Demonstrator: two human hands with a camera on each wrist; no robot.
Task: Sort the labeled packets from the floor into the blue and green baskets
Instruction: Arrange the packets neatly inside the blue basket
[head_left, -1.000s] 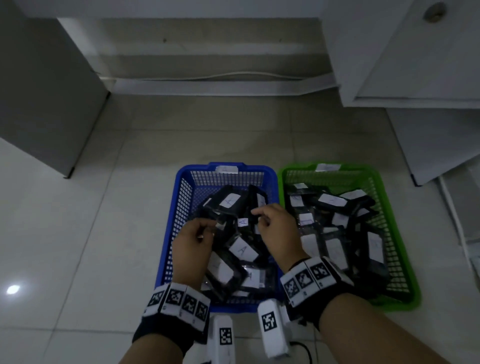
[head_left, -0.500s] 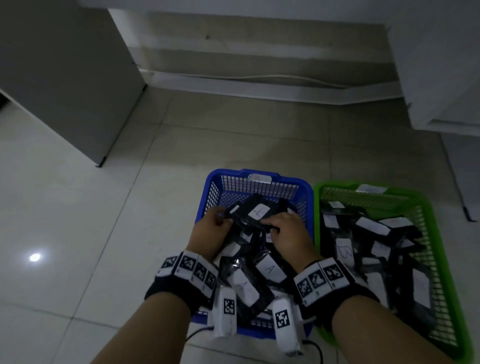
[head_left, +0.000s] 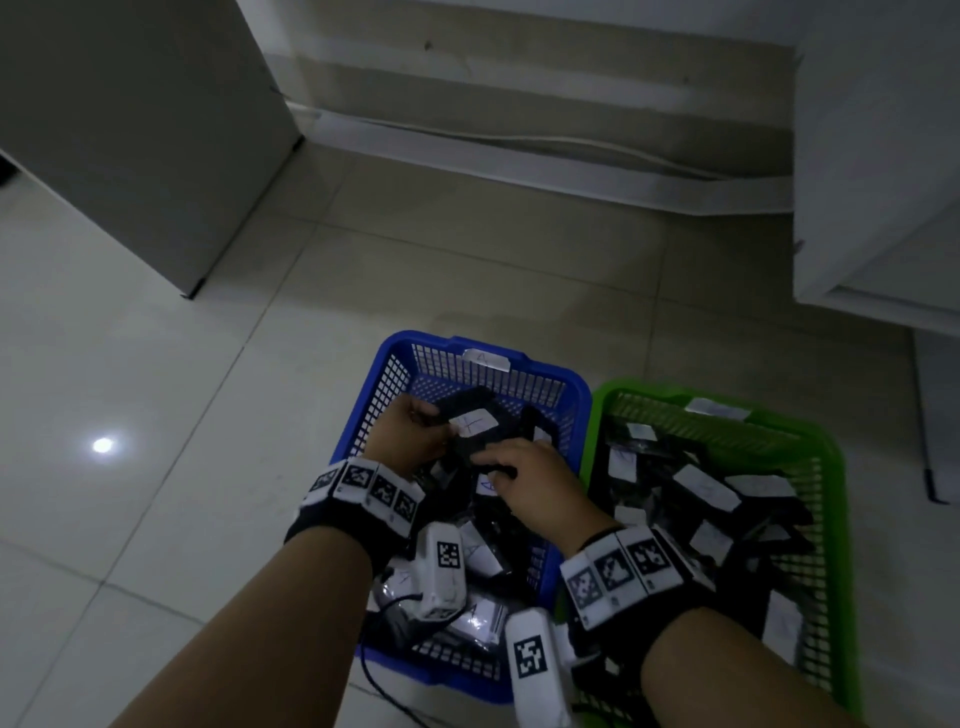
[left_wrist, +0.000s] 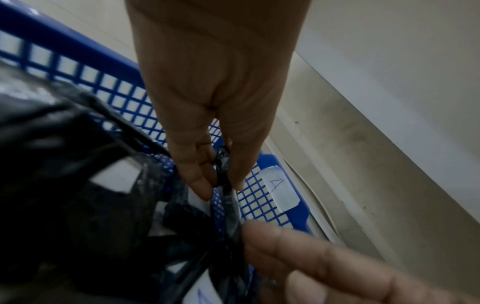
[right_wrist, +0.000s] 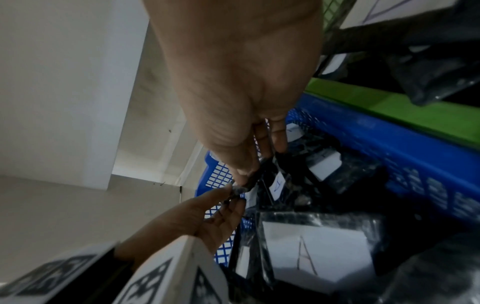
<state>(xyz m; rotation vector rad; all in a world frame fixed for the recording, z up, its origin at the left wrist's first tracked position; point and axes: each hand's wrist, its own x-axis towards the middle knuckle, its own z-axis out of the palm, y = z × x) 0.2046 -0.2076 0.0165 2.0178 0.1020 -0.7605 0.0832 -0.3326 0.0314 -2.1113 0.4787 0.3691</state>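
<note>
The blue basket (head_left: 395, 364) with a white A tag (left_wrist: 279, 191) is full of black packets with white labels. Beside it on the right, the green basket (head_left: 831, 467) holds several more. Both hands are inside the blue basket. My left hand (head_left: 410, 431) pinches the edge of a black packet (head_left: 470, 423) between thumb and fingers (left_wrist: 200, 185). My right hand (head_left: 524, 478) pinches the near edge of the same packet, as the right wrist view shows (right_wrist: 246, 181). Its label carries a pen mark that I cannot read.
A grey cabinet (head_left: 130, 130) stands at the far left, and a white cabinet (head_left: 883, 182) at the far right. A white cable (head_left: 519, 135) runs along the back wall. Pale floor tiles (head_left: 182, 415) lie to the left of the baskets.
Both hands moved toward the far end of the blue basket and closed on one packet, now lifted a little above the pile. The head view swung left.
</note>
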